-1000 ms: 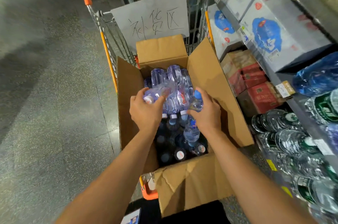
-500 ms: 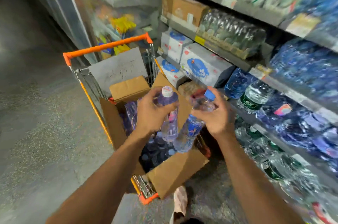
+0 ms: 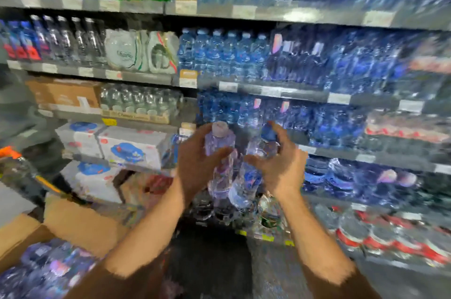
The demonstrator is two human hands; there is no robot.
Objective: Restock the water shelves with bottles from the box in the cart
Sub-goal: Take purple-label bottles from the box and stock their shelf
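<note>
My left hand (image 3: 195, 162) grips a clear water bottle with a pale cap (image 3: 220, 152), held upright. Close beside it my right hand (image 3: 280, 167) grips a second clear bottle with a blue cap (image 3: 246, 184), tilted slightly. Both bottles are raised in front of the water shelves (image 3: 268, 91), at the height of the rows of blue-labelled bottles. The open cardboard box (image 3: 73, 223) sits at the lower left, with several more bottles (image 3: 48, 267) inside it. The picture is blurred.
Shelves of bottled water fill the view from top to bottom. White cartons with blue prints (image 3: 131, 147) and a brown carton (image 3: 63, 93) stand on the left shelves. The cart's orange handle (image 3: 8, 151) shows at the left edge. Red-labelled bottles (image 3: 390, 237) lie at the lower right.
Both hands lifted a bottle each out of the box and carried them up and to the right, towards the shelves. The view turned from the cart to face the shelves.
</note>
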